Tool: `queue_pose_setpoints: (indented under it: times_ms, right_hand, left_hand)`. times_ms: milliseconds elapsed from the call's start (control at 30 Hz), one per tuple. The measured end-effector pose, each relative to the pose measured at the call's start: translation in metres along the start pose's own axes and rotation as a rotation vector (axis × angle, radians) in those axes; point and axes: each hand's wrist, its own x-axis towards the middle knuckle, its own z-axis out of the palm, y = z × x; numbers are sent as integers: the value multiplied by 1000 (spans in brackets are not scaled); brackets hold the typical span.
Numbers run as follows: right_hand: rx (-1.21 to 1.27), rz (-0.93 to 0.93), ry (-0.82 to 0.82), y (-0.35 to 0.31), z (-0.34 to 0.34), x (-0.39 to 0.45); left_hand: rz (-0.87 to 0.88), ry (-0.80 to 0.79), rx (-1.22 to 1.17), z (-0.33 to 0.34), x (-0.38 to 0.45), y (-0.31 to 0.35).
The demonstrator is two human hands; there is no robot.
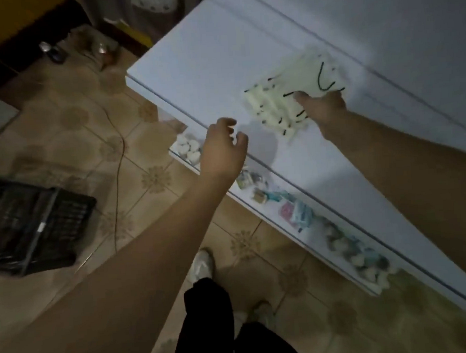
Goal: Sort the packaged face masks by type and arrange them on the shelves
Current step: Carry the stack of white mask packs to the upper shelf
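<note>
Head view, dim light, some blur

Masks (289,95): pale packaged stack with black ear loops, fanned out on the top shelf (199,68), in its middle, nearer the back wall than the front edge. The top pack lies toward the wall, the lower ones spread toward the front edge

Right hand (323,109): on the near side of the stack, thumb on top of the packs, the other fingers hidden by the hand and packs; whether it grips or only presses, cannot tell

Left hand (221,149): at the front edge of the top shelf, left of the stack and apart from it, fingers loosely curled, holding nothing

Lower shelf (324,241): sticks out below the top shelf's front edge. White packs at its left end, coloured packs in the middle, more pale packs toward the right; too blurred to tell types

Floor (85,137): patterned tile. Black crate (31,226) left of the shelves, well apart. A thin cable (118,167) runs across the tiles between crate and shelves. Person's dark trousers and pale shoes at the bottom
</note>
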Motion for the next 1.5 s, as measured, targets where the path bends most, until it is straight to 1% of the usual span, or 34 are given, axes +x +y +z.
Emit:
queue_pose_setpoints:
  times_ms: [67, 100, 133, 233, 300, 367, 433, 500, 533, 600, 633, 667, 700, 733, 800, 833, 867, 933, 967, 1033, 1067, 1167, 1233, 1300, 1333, 1400, 1500]
  right_hand:
    - [217, 230, -91, -2, 16, 26]
    - [299, 284, -136, -2, 24, 34]
    - [356, 301, -157, 0, 32, 43]
    - [357, 262, -89, 12, 55, 64]
    - [357, 229, -55, 18, 65, 75]
    - [346, 195, -51, 18, 66, 78]
    - [382, 173, -128, 14, 63, 76]
    - [508, 196, -222, 11, 57, 69]
    - [578, 218, -229, 11, 54, 67]
    - [661, 230, -182, 12, 49, 63]
    - [646, 214, -145, 14, 49, 67]
    - [591, 194, -116, 14, 49, 68]
    - [507, 187, -77, 15, 49, 70]
    - [436, 190, -41, 20, 48, 81]
    - [367, 180, -35, 31, 46, 105]
    - [359, 166, -58, 31, 46, 106]
    - [368, 151, -91, 27, 46, 101]
    - [424, 85, -161, 22, 51, 90]
    - [470, 49, -198, 23, 54, 91]
    - [565, 7, -283, 24, 58, 89]
    - [592, -1, -308, 25, 59, 87]
    - [578, -75, -275, 31, 55, 88]
    - [585, -96, -314, 37, 46, 88]
    - [594, -75, -366, 45, 36, 87]
    - [583, -63, -357, 51, 30, 87]
    - [598, -36, -285, 58, 22, 88]
    - [765, 18, -214, 60, 14, 83]
  left_hand:
    - [58, 23, 64, 10, 40, -8]
    - [90, 17, 94, 14, 61, -9]
    - [109, -13, 123, 19, 79, -5]
    - [58, -210, 175, 44, 125, 4]
    - [9, -278, 200, 63, 143, 8]
    - [-27, -290, 173, 76, 157, 8]
    - [-75, -275, 68, 80, 166, 4]
    - [-84, -254, 36, 79, 169, -4]
    - [-86, -259, 40, 76, 166, -8]
    - [-113, -304, 42, 72, 158, -12]
    - [-128, -334, 84, 69, 155, -11]
    - [-130, -345, 180, 66, 153, -9]
    - [-124, -316, 282, 62, 153, -8]
    - [-111, -234, 326, 58, 154, -7]
    - [-79, -62, 188, 50, 163, -4]
    - [-49, -42, 121, 46, 169, -3]
    - [-20, -91, 109, 45, 175, -2]
    - [-2, -274, 170, 51, 180, 4]
    - [-13, -340, 204, 56, 181, 6]
    - [-45, -382, 191, 59, 183, 6]
    - [-79, -373, 128, 56, 182, 4]
    - [-129, -286, -84, 41, 183, -13]
    - [-135, -225, -223, 30, 179, -24]
    - [-161, -152, -342, 22, 174, -33]
    - [-182, -119, -391, 19, 172, -38]
    - [-245, -87, -484, 13, 168, -46]
    - [-318, -111, -519, 9, 161, -57]
